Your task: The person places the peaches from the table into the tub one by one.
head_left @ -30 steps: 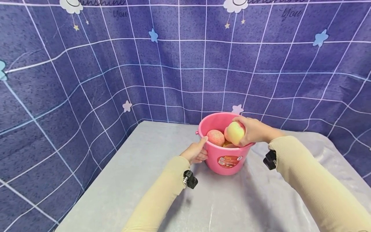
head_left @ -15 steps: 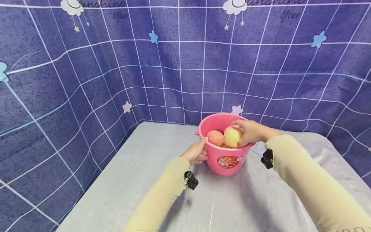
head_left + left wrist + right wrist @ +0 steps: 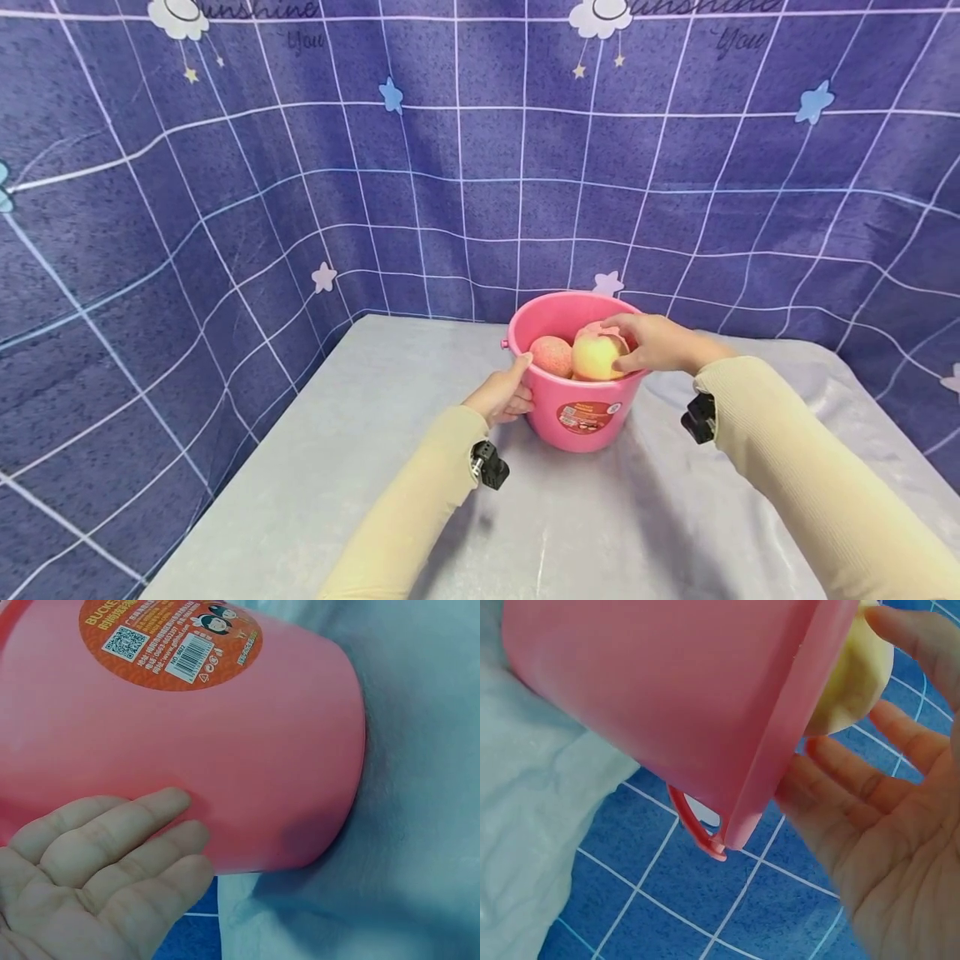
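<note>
A pink bucket (image 3: 543, 400) with a red label stands on the grey-covered surface, its mouth facing up. My left hand (image 3: 501, 393) holds the rim on its left side, thumb over the edge and fingers along the outer wall (image 3: 262, 772). Inside, near the right rim, lies a yellow-pink peach (image 3: 596, 358). My right hand (image 3: 663, 343) reaches over that rim and grips it, thumb and fingertips around its right side. In the right wrist view the peach (image 3: 855, 679) shows above the rim between thumb and fingers. A speckled reddish round fruit (image 3: 551, 356) rests at its left.
Behind the peach shows a pinkish fruit (image 3: 596, 328), partly covered by my fingers. The grey cloth (image 3: 337, 467) spreads under the bucket. A blue gridded curtain (image 3: 487, 208) hangs at the back and left. A handle (image 3: 694, 825) hangs at the bucket's right side.
My right hand has lowered the peach into the bucket, and it sits lower among the other fruit. My left hand keeps its hold on the rim.
</note>
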Available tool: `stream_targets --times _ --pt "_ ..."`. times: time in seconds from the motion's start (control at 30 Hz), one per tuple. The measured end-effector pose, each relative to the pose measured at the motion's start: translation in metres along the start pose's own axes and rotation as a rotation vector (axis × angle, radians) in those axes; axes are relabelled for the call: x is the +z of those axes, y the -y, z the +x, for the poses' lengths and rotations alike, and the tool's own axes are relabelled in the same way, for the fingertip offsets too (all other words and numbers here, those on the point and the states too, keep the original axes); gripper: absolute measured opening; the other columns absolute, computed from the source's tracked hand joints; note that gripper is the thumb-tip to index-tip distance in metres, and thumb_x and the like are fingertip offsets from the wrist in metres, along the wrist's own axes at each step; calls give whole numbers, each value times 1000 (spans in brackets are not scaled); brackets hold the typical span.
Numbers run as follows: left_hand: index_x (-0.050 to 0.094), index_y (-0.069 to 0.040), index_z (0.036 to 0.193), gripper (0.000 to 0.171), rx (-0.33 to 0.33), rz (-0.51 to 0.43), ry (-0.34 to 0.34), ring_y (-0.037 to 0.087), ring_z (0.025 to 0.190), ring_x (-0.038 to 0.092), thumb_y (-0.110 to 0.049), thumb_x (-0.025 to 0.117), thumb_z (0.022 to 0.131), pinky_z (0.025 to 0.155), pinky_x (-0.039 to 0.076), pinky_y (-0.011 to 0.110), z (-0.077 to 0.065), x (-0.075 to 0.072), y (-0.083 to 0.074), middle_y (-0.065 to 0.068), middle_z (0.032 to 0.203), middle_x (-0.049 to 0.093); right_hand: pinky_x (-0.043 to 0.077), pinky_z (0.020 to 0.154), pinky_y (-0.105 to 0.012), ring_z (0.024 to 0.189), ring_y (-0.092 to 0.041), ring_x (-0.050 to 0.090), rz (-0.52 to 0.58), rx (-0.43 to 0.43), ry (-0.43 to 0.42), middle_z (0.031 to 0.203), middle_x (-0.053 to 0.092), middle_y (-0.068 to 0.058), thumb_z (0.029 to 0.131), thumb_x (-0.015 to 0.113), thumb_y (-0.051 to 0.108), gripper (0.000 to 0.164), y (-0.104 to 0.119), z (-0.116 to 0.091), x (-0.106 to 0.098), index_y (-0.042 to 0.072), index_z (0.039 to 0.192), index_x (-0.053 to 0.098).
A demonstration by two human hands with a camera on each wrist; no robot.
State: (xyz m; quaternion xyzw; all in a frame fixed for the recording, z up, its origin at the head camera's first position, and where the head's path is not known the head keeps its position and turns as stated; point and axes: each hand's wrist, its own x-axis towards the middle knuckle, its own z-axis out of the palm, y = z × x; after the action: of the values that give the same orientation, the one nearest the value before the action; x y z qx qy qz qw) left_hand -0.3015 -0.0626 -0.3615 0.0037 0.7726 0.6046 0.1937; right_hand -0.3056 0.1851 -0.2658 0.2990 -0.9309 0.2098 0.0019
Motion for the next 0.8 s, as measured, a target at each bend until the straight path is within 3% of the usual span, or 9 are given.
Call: stream_targets --times 0.2,0.47,0.6,0.7,0.8 --pt "52 20 120 84 3 13 -3 39 120 53 -57 31 96 105 34 51 0 -4 0 32 114 61 35 98 -60 115 -44 49 -40 -39 -189 118 57 -27 81 69 7 45 9 -4 -15 -6 122 58" --pt "53 20 119 83 -2 15 -32 41 118 54 -57 31 96 103 36 51 0 -8 -2 32 113 62 38 95 -60 110 -44 51 -132 -126 -213 114 59 -25 80 71 8 42 7 -27 -20 -5 119 60" --pt "53 19 119 83 -1 -11 -73 40 115 56 -57 30 97 102 38 50 0 -9 2 32 114 61 42 89 -56 101 -39 55 -136 -178 -305 111 61 -22 80 71 9 42 3 -38 -14 -4 119 60" --pt "52 19 121 83 30 -34 -109 39 113 58 -56 27 98 99 41 50 -2 -6 7 32 116 61 39 92 -58 108 -41 51 -72 -149 -384 120 56 -26 83 70 9 49 -1 -45 0 -7 127 53" --pt "62 13 112 74 116 70 -189 35 103 63 -52 28 100 91 46 45 -9 0 13 27 107 65 31 99 -63 123 -47 40 12 -87 -449 134 44 -32 87 66 12 60 -2 -53 22 -9 137 41"
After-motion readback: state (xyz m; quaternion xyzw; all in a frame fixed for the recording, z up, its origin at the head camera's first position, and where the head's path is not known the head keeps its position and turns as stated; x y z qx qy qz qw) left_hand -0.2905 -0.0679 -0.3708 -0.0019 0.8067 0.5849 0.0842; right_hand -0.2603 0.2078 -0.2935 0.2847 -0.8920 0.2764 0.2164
